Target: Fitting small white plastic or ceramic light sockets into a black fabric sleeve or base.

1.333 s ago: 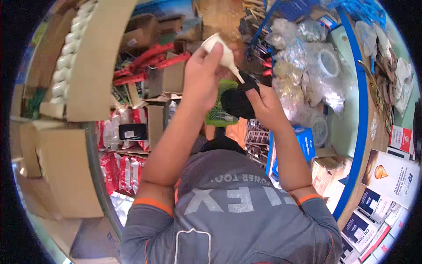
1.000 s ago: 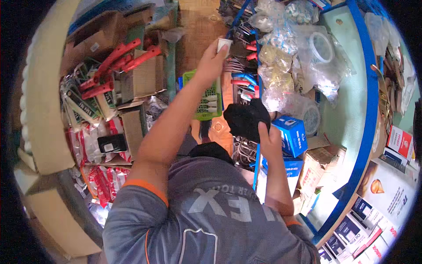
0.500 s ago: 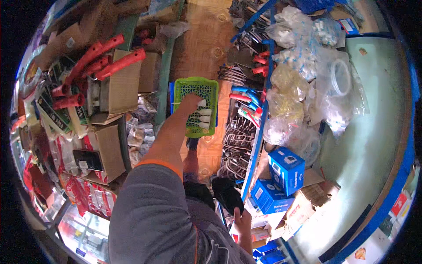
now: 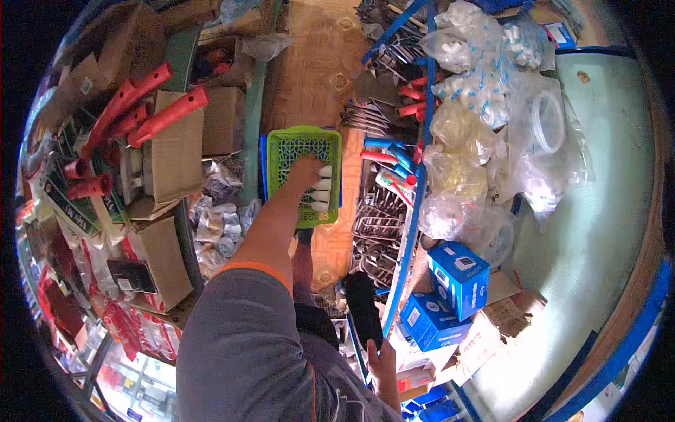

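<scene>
My left arm stretches forward and down. My left hand [image 4: 306,171] is inside a green plastic basket [image 4: 274,176] with a lattice bottom. Its fingers point down and are hidden behind the back of the hand. Beside it lie several white pieces [image 4: 321,195] with flared ends, lined up in a row; their kind is unclear. Near my body, my right hand [image 4: 382,357] is closed around the lower end of a long, dark, soft-looking black thing [image 4: 361,302], whose kind I cannot make out.
Left of the aisle, red pipes [image 4: 169,116] jut over an open cardboard box [image 4: 179,144]. At right, plastic bags of white fittings [image 4: 481,95] and blue boxes [image 4: 460,280] rest on a counter, with metal parts [image 4: 380,225] below. A tiled floor [image 4: 309,63] runs between.
The view has shifted a little, so the basket appears slightly left and lower. My left hand stays in the basket. The black thing at my right hand now looks longer and more upright.
</scene>
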A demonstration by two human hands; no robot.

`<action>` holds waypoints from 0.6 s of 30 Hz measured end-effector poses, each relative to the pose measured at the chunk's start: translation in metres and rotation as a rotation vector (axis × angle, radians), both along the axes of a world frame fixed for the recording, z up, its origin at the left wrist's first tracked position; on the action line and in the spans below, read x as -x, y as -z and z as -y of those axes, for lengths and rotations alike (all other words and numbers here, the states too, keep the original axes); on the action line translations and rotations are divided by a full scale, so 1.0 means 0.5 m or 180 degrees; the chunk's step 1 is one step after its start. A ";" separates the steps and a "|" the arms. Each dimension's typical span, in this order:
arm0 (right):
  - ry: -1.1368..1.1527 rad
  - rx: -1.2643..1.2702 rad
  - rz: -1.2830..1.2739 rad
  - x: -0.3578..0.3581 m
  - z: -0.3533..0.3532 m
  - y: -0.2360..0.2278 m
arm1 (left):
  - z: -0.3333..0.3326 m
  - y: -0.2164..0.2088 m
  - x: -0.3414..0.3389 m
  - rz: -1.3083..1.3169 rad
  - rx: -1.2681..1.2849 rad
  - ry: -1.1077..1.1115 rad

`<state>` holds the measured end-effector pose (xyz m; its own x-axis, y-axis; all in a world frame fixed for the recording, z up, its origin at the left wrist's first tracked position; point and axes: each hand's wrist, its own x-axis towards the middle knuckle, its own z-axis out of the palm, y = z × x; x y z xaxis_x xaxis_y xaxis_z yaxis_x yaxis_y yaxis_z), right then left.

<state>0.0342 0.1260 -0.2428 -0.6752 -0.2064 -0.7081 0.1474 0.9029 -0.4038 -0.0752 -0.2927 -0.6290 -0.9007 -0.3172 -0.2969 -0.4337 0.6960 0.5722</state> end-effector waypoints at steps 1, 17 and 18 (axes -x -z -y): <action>-0.0043 -0.0232 -0.0150 0.004 0.004 0.002 | 0.001 0.008 0.000 -0.0076 -0.0186 0.0208; 0.0288 0.1107 -0.0378 0.226 0.224 -0.138 | 0.018 -0.358 -0.069 -0.1031 -0.3479 -0.1700; 0.0349 0.1597 -0.0368 0.250 0.267 -0.149 | 0.010 -0.429 -0.073 -0.1233 -0.4141 -0.1383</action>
